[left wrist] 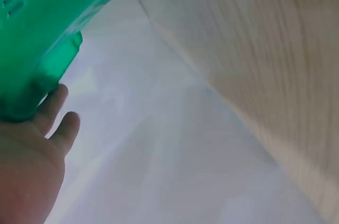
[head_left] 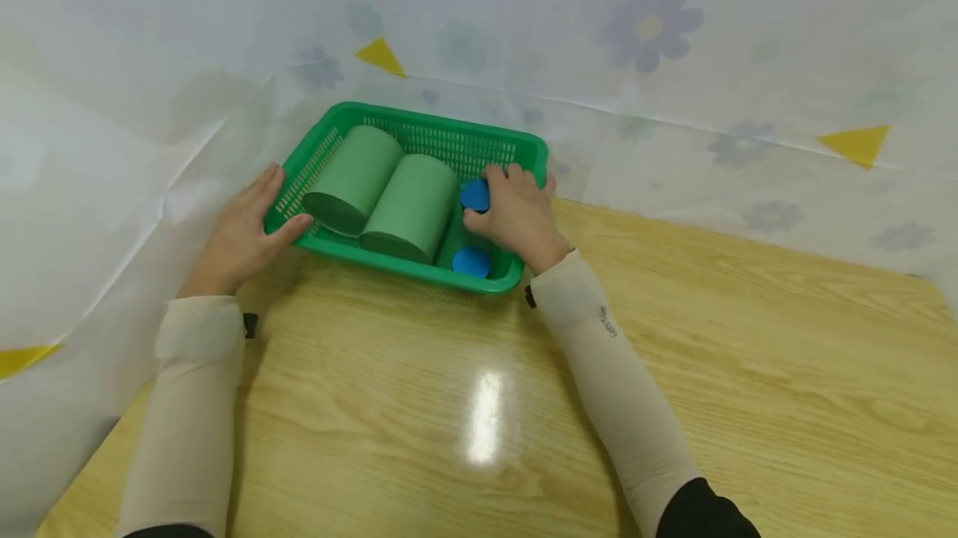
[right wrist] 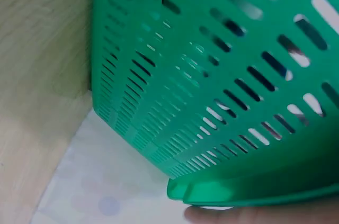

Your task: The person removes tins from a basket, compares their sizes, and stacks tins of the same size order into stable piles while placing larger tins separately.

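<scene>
A green plastic basket [head_left: 419, 272] with slotted walls stands toward the back of the wooden table. Two light green cylinders [head_left: 410, 207] with dark green ends lie side by side inside. At the basket's right end are two blue round pieces; one blue piece [head_left: 471, 262] is near the front corner. My left hand [head_left: 243, 230] grips the basket's left end, thumb over the front rim and fingers outside. Reaching over the right rim, my right hand [head_left: 520, 209] has thumb and index finger around the rear blue piece [head_left: 474, 194], which is partly hidden. One finger [right wrist: 254, 214] shows beside the rim.
A white flowered sheet [head_left: 464, 47] hangs behind the basket and along the left side. Yellow triangles [head_left: 856, 145] are on it. The wood-grain table [head_left: 359, 405] extends toward me and to the right.
</scene>
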`<act>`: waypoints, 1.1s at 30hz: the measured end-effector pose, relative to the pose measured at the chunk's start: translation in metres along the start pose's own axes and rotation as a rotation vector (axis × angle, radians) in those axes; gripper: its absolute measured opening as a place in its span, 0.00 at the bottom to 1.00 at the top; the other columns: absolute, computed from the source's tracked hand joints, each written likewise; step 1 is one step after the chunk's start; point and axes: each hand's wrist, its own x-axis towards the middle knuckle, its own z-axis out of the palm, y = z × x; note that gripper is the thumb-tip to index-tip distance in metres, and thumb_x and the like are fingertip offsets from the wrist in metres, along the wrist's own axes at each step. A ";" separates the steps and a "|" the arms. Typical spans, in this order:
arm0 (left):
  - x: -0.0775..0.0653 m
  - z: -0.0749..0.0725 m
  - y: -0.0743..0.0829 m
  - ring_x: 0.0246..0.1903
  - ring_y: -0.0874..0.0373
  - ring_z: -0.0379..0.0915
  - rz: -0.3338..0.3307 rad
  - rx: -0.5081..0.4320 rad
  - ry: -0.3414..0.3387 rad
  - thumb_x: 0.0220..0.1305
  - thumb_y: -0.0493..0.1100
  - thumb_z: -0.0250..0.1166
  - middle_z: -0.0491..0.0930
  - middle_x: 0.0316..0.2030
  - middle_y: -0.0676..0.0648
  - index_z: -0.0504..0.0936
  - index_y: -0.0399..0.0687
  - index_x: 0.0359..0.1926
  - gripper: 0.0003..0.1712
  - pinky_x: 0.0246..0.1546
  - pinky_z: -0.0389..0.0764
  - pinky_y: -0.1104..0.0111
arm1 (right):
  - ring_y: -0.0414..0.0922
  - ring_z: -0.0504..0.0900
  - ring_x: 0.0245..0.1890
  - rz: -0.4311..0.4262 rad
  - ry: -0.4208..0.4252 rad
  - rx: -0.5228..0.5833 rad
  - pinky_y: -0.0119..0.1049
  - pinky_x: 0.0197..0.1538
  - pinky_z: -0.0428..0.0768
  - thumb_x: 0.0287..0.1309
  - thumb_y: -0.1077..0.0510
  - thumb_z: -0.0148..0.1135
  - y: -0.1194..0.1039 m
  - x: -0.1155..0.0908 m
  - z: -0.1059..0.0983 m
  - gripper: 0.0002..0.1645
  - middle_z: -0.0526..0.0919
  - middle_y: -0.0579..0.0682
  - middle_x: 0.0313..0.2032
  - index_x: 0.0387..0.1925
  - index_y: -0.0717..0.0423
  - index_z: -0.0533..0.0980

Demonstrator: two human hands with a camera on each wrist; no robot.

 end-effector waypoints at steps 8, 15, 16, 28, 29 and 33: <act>-0.002 0.001 0.004 0.77 0.39 0.31 -0.019 0.007 -0.043 0.74 0.64 0.54 0.34 0.80 0.47 0.40 0.47 0.81 0.50 0.72 0.39 0.39 | 0.56 0.71 0.59 -0.042 0.125 0.298 0.57 0.68 0.61 0.63 0.45 0.66 0.007 -0.009 -0.015 0.38 0.69 0.60 0.62 0.70 0.55 0.68; -0.005 0.000 0.004 0.77 0.41 0.29 -0.037 -0.019 -0.062 0.74 0.63 0.55 0.32 0.80 0.50 0.40 0.49 0.81 0.50 0.71 0.40 0.37 | 0.54 0.72 0.54 -0.046 0.171 0.495 0.46 0.58 0.74 0.63 0.51 0.69 0.022 -0.015 -0.033 0.39 0.67 0.61 0.61 0.71 0.58 0.66; -0.005 0.000 0.005 0.77 0.41 0.29 -0.036 -0.020 -0.063 0.74 0.63 0.56 0.32 0.80 0.50 0.40 0.50 0.81 0.50 0.71 0.40 0.37 | 0.53 0.72 0.54 -0.048 0.179 0.508 0.45 0.58 0.74 0.63 0.52 0.69 0.025 -0.016 -0.035 0.39 0.67 0.60 0.62 0.71 0.58 0.66; -0.001 -0.001 0.005 0.77 0.40 0.30 -0.038 -0.024 -0.055 0.74 0.62 0.55 0.33 0.80 0.52 0.40 0.50 0.82 0.49 0.70 0.41 0.36 | 0.54 0.73 0.55 0.023 0.243 0.554 0.50 0.59 0.72 0.63 0.52 0.68 0.071 -0.029 -0.047 0.43 0.71 0.58 0.66 0.74 0.60 0.62; -0.001 0.000 0.005 0.77 0.40 0.30 -0.035 -0.021 -0.055 0.75 0.62 0.55 0.33 0.80 0.51 0.40 0.50 0.82 0.49 0.70 0.41 0.36 | 0.54 0.73 0.56 0.039 0.240 0.559 0.50 0.59 0.72 0.64 0.52 0.67 0.075 -0.030 -0.047 0.43 0.71 0.59 0.66 0.75 0.60 0.62; -0.003 0.001 0.003 0.77 0.39 0.30 -0.021 -0.011 -0.051 0.75 0.62 0.55 0.34 0.80 0.50 0.41 0.48 0.81 0.49 0.70 0.41 0.36 | 0.55 0.73 0.56 0.112 0.216 0.577 0.51 0.58 0.73 0.64 0.50 0.68 0.090 -0.031 -0.047 0.43 0.72 0.60 0.64 0.75 0.59 0.62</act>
